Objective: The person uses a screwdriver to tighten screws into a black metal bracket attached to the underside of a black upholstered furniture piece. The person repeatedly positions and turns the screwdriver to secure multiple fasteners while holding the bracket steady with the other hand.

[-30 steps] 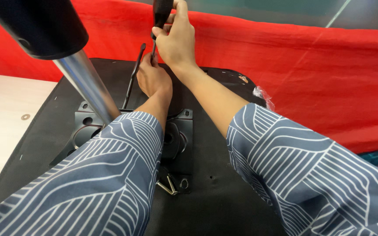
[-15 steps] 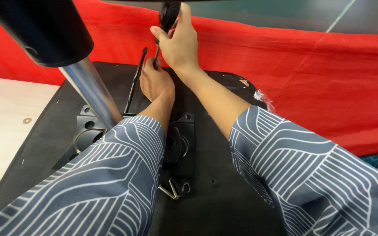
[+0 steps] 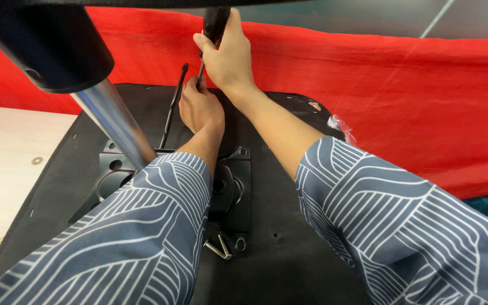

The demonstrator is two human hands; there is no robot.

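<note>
The right hand (image 3: 230, 56) grips a black screwdriver handle (image 3: 216, 22) upright from above; the left hand (image 3: 200, 107) closes low round its shaft, apparently steadying the tip on the black seat underside (image 3: 289, 248). A metal plate (image 3: 232, 192) sits nearer the body, a chrome column (image 3: 114, 121) to the left. No containers visible.

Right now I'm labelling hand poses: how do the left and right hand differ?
The right hand is raised, fist closed around a black tool handle; the left hand sits lower, near the thin shaft by the black seat base. Both wear striped grey sleeves.
</note>
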